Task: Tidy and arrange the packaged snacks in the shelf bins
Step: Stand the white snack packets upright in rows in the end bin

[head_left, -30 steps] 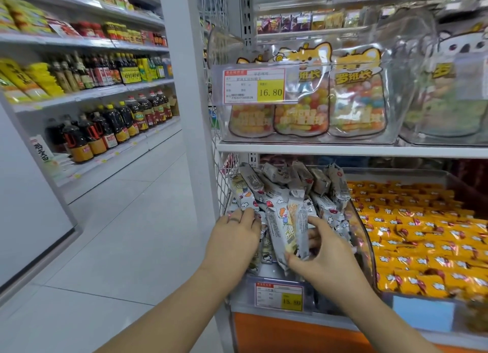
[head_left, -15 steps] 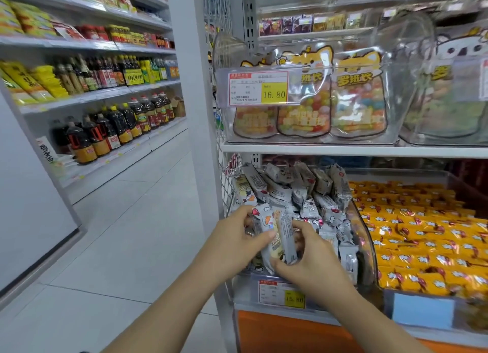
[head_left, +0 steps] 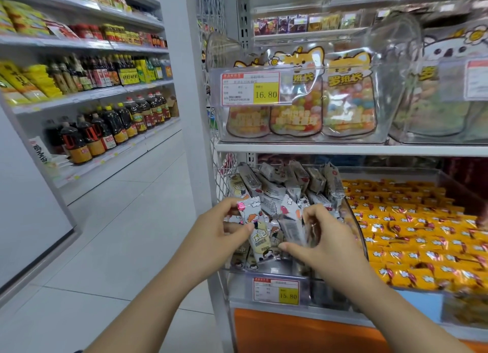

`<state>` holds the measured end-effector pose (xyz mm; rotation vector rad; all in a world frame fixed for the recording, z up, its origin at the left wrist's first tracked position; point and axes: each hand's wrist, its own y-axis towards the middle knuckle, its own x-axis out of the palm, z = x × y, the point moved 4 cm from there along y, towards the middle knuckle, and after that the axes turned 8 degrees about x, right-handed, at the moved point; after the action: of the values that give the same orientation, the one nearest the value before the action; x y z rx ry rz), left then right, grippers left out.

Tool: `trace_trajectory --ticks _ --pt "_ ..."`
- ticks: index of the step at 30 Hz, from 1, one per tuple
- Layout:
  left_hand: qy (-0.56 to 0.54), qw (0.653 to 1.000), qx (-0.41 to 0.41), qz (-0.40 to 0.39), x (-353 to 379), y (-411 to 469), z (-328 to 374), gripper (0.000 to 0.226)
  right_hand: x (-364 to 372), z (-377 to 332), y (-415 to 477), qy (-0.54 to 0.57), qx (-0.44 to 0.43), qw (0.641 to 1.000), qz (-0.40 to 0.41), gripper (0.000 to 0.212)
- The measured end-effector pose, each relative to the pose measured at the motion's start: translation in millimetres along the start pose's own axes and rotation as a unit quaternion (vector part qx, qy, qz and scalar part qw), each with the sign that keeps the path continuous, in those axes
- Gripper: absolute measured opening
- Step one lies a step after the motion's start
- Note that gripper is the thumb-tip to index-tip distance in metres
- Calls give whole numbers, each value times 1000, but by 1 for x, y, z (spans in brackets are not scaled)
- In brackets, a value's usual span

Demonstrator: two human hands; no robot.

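Store aisle, lower shelf: clear bin (head_left: 274, 270) held piled white snack packets (head_left: 280, 191). Left grip (head_left: 219, 232) pinched a cartoon-printed packet (head_left: 255, 230) at the bin's front; right grip (head_left: 326, 243) grasped a grey packet (head_left: 292, 231) just beside it.

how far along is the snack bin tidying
Done: the orange packets in the right-hand bin lie in neat rows. In hand: the left hand pinches a white cartoon pack and the right hand grips a grey pack at the front of the clear bin. Left: the grey-white packs behind them lie jumbled at all angles, so most of this bin remains.
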<state>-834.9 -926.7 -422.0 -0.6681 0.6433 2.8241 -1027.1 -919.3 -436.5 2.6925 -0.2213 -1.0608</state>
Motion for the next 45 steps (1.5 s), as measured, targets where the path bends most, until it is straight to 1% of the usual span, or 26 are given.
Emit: trace_trajectory --ticks 2,4,7,10,12,15,16,17,20,22,23,25,26,27,30,32,34,39,40,42,45 --pt "-1 1000 3 -3 -1 -1 2 24 -1 -6 -2 -94 -48 994 36 48" --pt "-1 1000 4 -1 -3 -1 2 24 1 -9 -3 -105 -59 992 36 45" --pt "17 1000 -2 12 -8 -2 -2 25 5 -7 -4 -85 -44 995 18 42" --pt "53 999 -5 5 -13 -2 -5 27 6 -7 -3 -16 -22 1000 -12 39" --pt "79 997 2 -5 -15 -2 -5 26 5 -8 -3 25 -5 999 -34 44" --pt "177 983 28 -33 -16 -2 -6 29 2 -11 -3 75 14 996 -52 56" --pt "217 975 41 -38 -15 -3 -7 30 2 -12 -3 93 13 994 -57 58" --pt "253 965 56 -41 -14 -4 -7 32 3 -11 -2 106 13 992 -60 55" --pt "333 937 97 -41 -9 -8 -5 37 9 -10 5 129 26 989 -67 28" --pt "393 913 99 -42 -6 -9 -4 42 14 -8 9 148 35 986 -70 18" --pt "433 893 112 -48 -4 -8 -2 46 15 -8 11 150 36 985 -72 17" --pt "520 833 169 -84 5 -2 -4 55 20 -6 14 120 45 988 -86 19" --pt "564 798 193 -94 10 1 -7 56 23 -4 14 93 51 990 -95 21" --pt "593 772 206 -99 13 4 -9 53 26 -2 15 68 55 991 -102 24" --pt "641 728 212 -120 21 9 -11 37 33 3 14 23 62 990 -128 25" --pt "666 702 213 -136 24 9 -15 32 39 5 14 -1 64 986 -153 27" --pt "673 690 220 -149 25 9 -20 30 41 4 15 1 62 985 -163 27" --pt "679 680 238 -145 23 8 -23 22 52 -4 14 47 61 978 -192 30" --pt "681 675 248 -139 22 8 -23 20 57 -7 13 53 55 978 -196 28" --pt "679 670 271 -128 20 8 -23 17 66 -11 12 56 47 976 -206 18" --pt "664 677 298 -109 15 7 -22 15 78 -13 10 54 57 972 -222 29"
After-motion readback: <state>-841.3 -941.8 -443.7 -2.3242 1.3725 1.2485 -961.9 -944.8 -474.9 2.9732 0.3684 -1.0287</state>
